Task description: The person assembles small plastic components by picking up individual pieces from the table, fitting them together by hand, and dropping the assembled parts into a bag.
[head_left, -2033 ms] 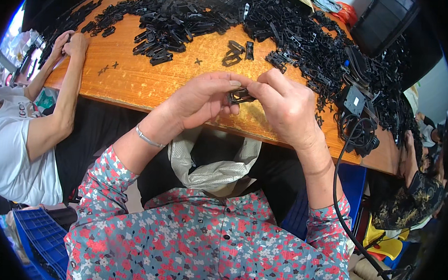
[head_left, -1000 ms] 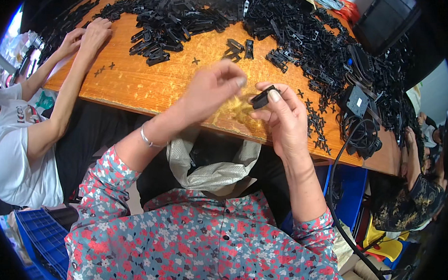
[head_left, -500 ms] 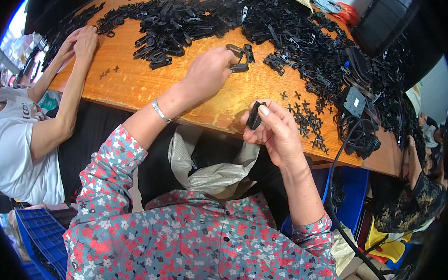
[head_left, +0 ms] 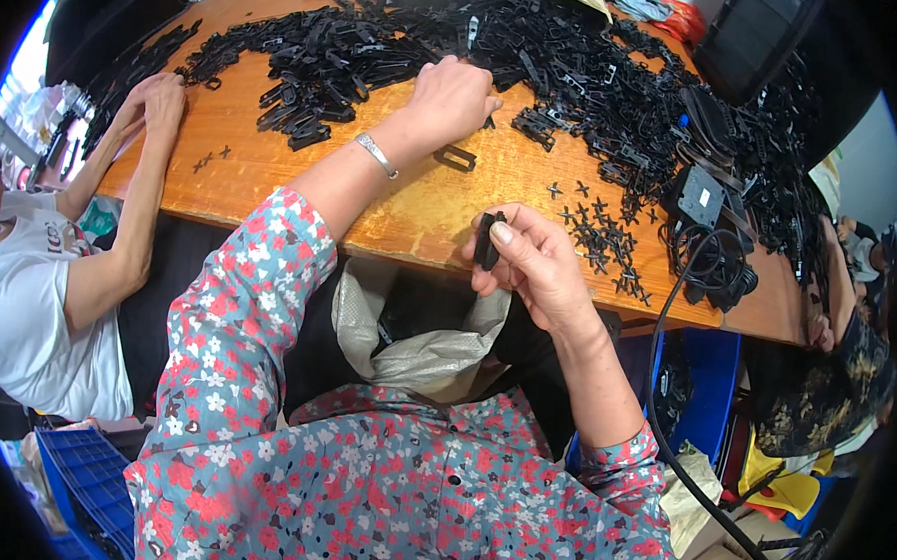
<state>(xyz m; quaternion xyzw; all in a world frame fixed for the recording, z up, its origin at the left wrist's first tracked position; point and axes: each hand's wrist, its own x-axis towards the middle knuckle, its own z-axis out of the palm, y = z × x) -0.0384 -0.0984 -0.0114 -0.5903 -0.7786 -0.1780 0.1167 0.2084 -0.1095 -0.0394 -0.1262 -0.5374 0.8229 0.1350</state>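
My right hand [head_left: 534, 264] pinches a small, long black plastic part [head_left: 487, 242] upright between thumb and fingers, just over the table's front edge. Farther off, my left hand [head_left: 451, 102] reaches out over the table, its fingers curled down at the near side of a heap of black plastic parts [head_left: 378, 52]. Its fingertips are mostly hidden, so what they hold cannot be made out. Just below that hand, a black oblong frame [head_left: 455, 158] lies flat on the wooden table [head_left: 391, 212].
Several small black cross-shaped pieces [head_left: 601, 232] lie right of my right hand. A black box with cables [head_left: 697, 196] sits at the right. Below the table edge an open pale woven sack [head_left: 420, 364] hangs at my lap. Another person's hands [head_left: 156, 107] work at the left.
My left hand has moved away from me toward the heap and let go of an oblong frame, which now lies on the table. My right hand still holds its black part, slightly turned.
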